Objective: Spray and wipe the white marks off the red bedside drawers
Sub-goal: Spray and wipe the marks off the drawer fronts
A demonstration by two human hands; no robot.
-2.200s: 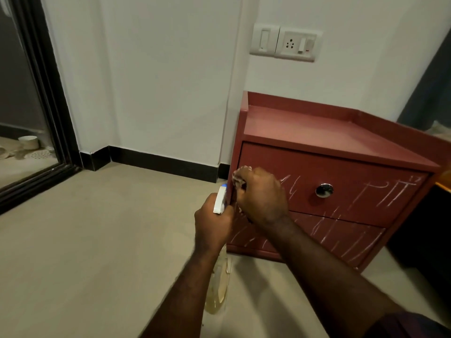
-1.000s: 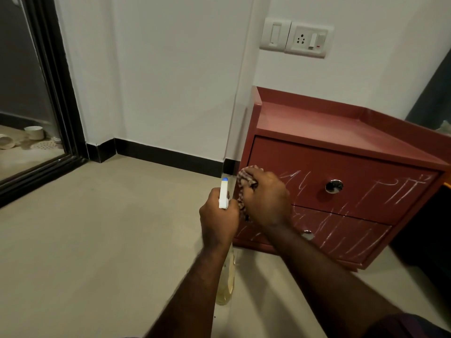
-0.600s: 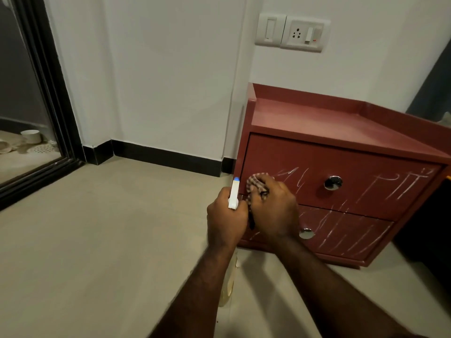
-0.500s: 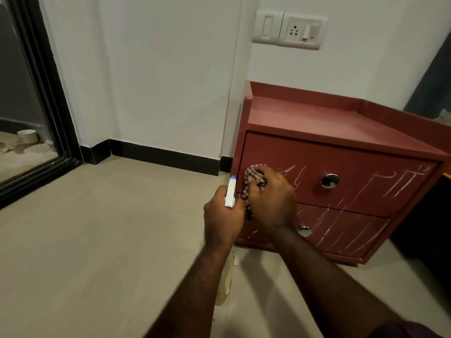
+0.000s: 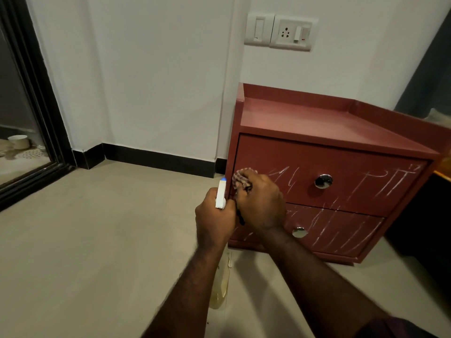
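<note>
The red bedside drawers (image 5: 317, 123) stand against the white wall, with white scratchy marks (image 5: 380, 184) across both drawer fronts. My right hand (image 5: 261, 203) grips a checked cloth (image 5: 240, 175) and presses it on the left end of the top drawer. My left hand (image 5: 214, 220) holds a spray bottle (image 5: 220, 284) just left of the cabinet; its white nozzle with a blue tip (image 5: 221, 193) points up, and the yellowish bottle body hangs below my wrist.
Each drawer has a round chrome knob (image 5: 323, 181). A switch and socket plate (image 5: 280, 31) is on the wall above. A dark door frame (image 5: 31, 93) stands at the left; beige floor tiles spread in front. A dark piece of furniture (image 5: 427, 228) adjoins the cabinet's right side.
My right hand has kept rubbing the cloth over the left end of the top drawer in small moves. The left hand has stayed beside it with the bottle. The camera view has shifted slightly.
</note>
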